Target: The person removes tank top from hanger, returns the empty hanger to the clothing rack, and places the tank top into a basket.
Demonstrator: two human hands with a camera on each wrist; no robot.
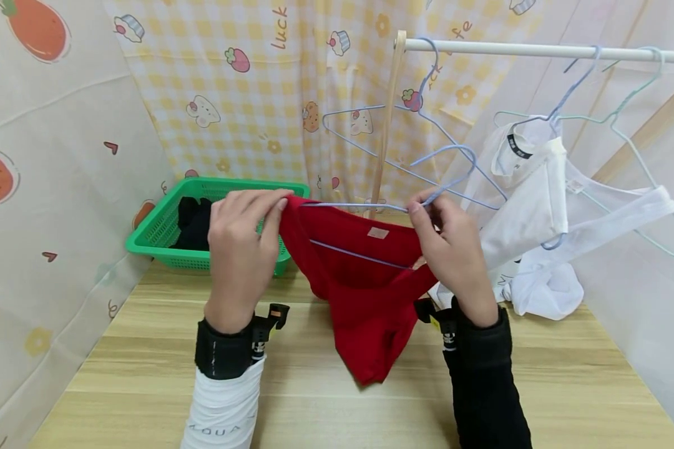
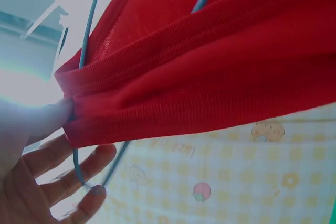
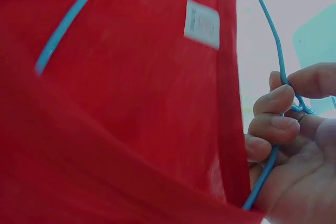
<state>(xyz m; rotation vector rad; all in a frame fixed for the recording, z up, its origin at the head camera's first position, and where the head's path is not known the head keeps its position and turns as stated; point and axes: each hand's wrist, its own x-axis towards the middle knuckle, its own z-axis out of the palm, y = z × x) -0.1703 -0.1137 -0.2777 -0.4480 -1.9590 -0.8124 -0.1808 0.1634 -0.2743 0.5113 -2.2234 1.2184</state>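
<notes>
A red sleeveless top (image 1: 373, 305) hangs in front of me over the tabletop, its neckline facing me. A blue wire hanger (image 1: 359, 254) runs inside it. My left hand (image 1: 233, 249) pinches one shoulder strap; in the left wrist view, the hanger's corner (image 2: 97, 186) pokes out past the strap (image 2: 131, 129) among the fingers. My right hand (image 1: 455, 249) grips the hanger at its neck, with the hook standing above the fingers. A white label (image 3: 202, 23) shows inside the neckline in the right wrist view. The hanger's other end is hidden by the cloth and right hand.
A green basket (image 1: 165, 249) with dark clothing (image 1: 193, 231) stands at the back left. At right, a rack's white rail (image 1: 500, 47) carries an unloaded blue hanger (image 1: 342, 140) and white garments (image 1: 528, 206) on hangers. White cloth (image 1: 547, 290) lies beneath them on the wooden table (image 1: 146, 386).
</notes>
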